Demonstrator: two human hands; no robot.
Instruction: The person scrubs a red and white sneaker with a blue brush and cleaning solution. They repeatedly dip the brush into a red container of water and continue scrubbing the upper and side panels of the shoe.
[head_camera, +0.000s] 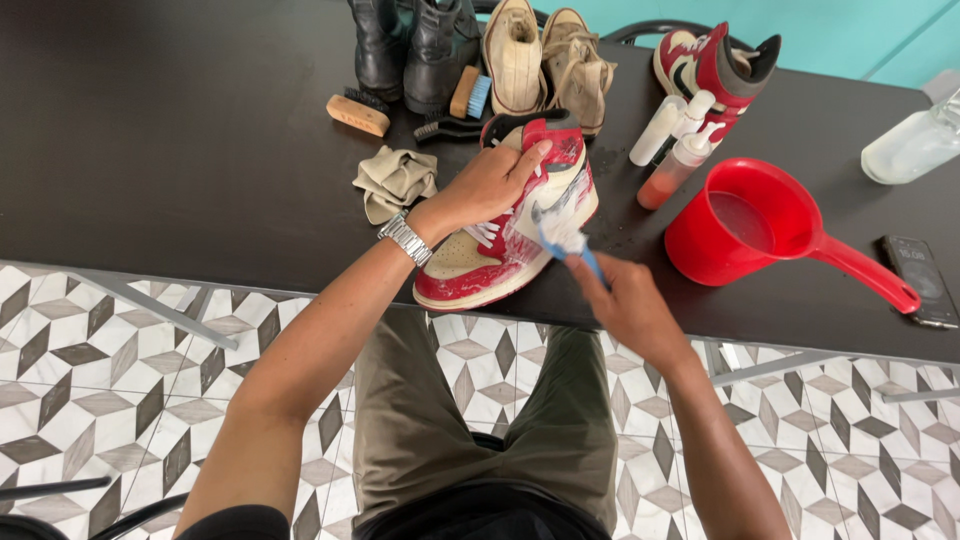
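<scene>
A red, white and beige high-top sneaker (470, 270) lies on the dark table (200, 130), its side covered in soapy foam. My left hand (490, 185), with a metal watch on the wrist, grips the sneaker over its laces and collar. My right hand (625, 300) holds a blue-handled brush (565, 240) whose bristles press on the foamy side of the sneaker.
A red water scoop (750, 225) stands right of the sneaker, a phone (920, 280) beyond its handle. Bottles (675, 150), a beige cloth (395, 180), several brushes (357, 112), black boots, tan shoes and the matching sneaker (715, 65) sit farther back. Patterned floor tiles lie below.
</scene>
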